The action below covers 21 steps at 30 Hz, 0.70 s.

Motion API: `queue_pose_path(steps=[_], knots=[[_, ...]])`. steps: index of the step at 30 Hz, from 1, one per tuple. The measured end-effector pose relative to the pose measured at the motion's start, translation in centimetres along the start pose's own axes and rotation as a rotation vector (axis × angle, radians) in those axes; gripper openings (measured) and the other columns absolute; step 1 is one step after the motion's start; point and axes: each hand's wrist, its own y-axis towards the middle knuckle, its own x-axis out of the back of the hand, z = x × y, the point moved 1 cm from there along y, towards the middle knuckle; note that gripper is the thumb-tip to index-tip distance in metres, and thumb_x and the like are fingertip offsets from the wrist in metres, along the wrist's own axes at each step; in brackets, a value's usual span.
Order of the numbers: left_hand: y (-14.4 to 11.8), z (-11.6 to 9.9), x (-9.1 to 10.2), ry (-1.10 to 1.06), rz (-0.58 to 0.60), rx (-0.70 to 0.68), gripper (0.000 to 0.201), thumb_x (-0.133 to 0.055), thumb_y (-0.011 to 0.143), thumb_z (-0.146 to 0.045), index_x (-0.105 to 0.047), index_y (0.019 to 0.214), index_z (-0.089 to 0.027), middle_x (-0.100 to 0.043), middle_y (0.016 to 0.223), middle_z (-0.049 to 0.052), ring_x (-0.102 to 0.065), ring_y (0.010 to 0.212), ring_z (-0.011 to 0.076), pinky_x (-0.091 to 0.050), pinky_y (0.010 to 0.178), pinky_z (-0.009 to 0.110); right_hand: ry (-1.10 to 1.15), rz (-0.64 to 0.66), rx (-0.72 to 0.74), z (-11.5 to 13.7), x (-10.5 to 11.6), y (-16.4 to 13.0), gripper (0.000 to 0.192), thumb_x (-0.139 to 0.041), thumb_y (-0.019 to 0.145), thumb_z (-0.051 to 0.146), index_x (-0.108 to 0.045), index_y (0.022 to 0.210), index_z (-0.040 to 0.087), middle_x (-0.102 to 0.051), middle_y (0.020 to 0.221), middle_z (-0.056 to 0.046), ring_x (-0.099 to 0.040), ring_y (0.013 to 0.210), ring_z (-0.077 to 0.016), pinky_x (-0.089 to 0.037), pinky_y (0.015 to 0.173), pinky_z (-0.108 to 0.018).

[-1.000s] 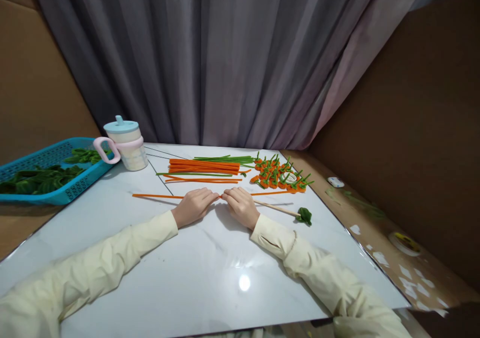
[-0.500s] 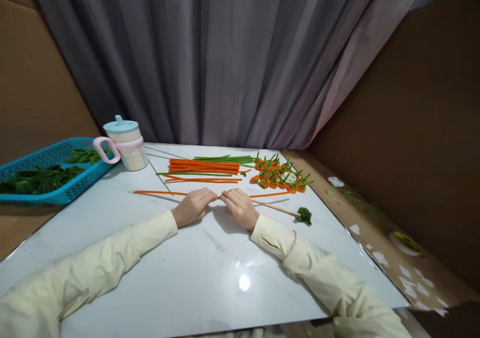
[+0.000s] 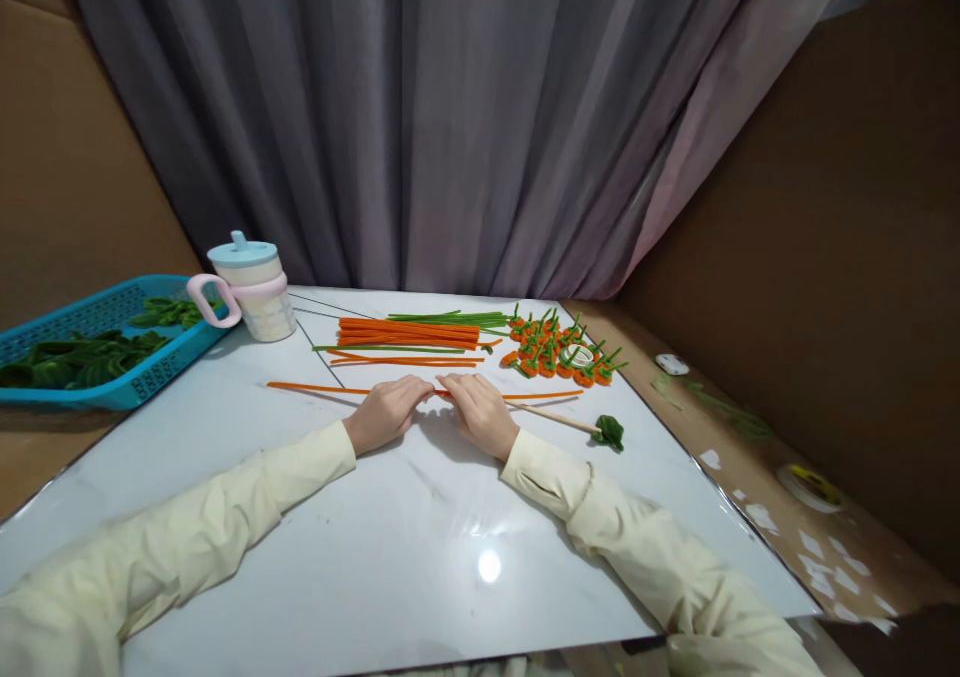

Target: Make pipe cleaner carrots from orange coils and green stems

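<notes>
Both hands grip one long orange pipe cleaner (image 3: 315,388) near its middle, its two ends stretching out left and right above the white table. My left hand (image 3: 388,413) pinches it with the fingertips. Just a small gap away, my right hand (image 3: 478,413) is closed on it too. A thin wooden stick (image 3: 559,417) with a dark green leafy piece (image 3: 609,432) at its tip lies by my right hand. Beyond the hands are a bundle of orange pipe cleaners (image 3: 409,333), some green ones (image 3: 450,318) and a few loose orange ones (image 3: 405,359).
Several small orange shapes with green stems (image 3: 547,352) and a white tape roll (image 3: 577,356) stand at the back right. A blue basket (image 3: 142,387) with green pieces and a lidded cup (image 3: 259,292) are on the left. Another tape roll (image 3: 811,487) lies beyond the table's right edge.
The right end of the held pipe cleaner has dropped slightly and shifted a little left. The fingers of my right hand have moved slightly; my left hand is nearly still.
</notes>
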Motion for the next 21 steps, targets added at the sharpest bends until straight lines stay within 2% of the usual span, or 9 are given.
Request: queue_pose_path(steps=[5, 10, 15, 21], knots=[[0.1, 0.0, 0.0, 0.005, 0.028, 0.02, 0.021, -0.033, 0.083, -0.004, -0.05, 0.086, -0.016, -0.06, 0.075, 0.006, -0.058, 0.071, 0.0172, -0.046, 0.062, 0.026, 0.027, 0.017, -0.008, 0.1, -0.2, -0.1, 0.045, -0.031, 0.085, 0.003, -0.034, 0.13, 0.008, -0.06, 0.081, -0.009, -0.052, 0.073, -0.0211, -0.044, 0.064, -0.033], [0.0, 0.0, -0.3, 0.013, 0.075, 0.012, 0.019, -0.034, 0.081, -0.003, -0.045, 0.079, -0.018, -0.056, 0.07, 0.004, -0.056, 0.064, 0.0164, -0.044, 0.057, 0.025, 0.031, 0.017, 0.089, 0.2, 0.1, 0.3, 0.046, -0.03, 0.085, 0.004, -0.036, 0.13, 0.006, -0.059, 0.077, -0.008, -0.051, 0.069, -0.0199, -0.045, 0.062, -0.032], [0.0, -0.1, -0.3, 0.071, 0.136, 0.013, 0.017, -0.034, 0.081, -0.004, -0.042, 0.079, -0.019, -0.056, 0.069, 0.003, -0.056, 0.06, 0.0159, -0.042, 0.051, 0.024, 0.028, -0.036, 0.166, 0.6, 0.9, 1.1, 0.045, -0.027, 0.087, 0.001, -0.036, 0.131, 0.005, -0.058, 0.072, -0.007, -0.051, 0.063, -0.0184, -0.045, 0.058, -0.031], [0.1, 0.2, -0.6, 0.156, 0.255, 0.011, 0.017, -0.041, 0.072, -0.005, -0.042, 0.082, -0.018, -0.057, 0.071, 0.003, -0.057, 0.06, 0.0157, -0.041, 0.048, 0.024, -0.026, -0.015, 0.201, 0.5, 0.9, 1.2, 0.047, -0.027, 0.089, -0.001, -0.033, 0.136, 0.004, -0.063, 0.075, -0.009, -0.056, 0.064, -0.0188, -0.049, 0.06, -0.033]])
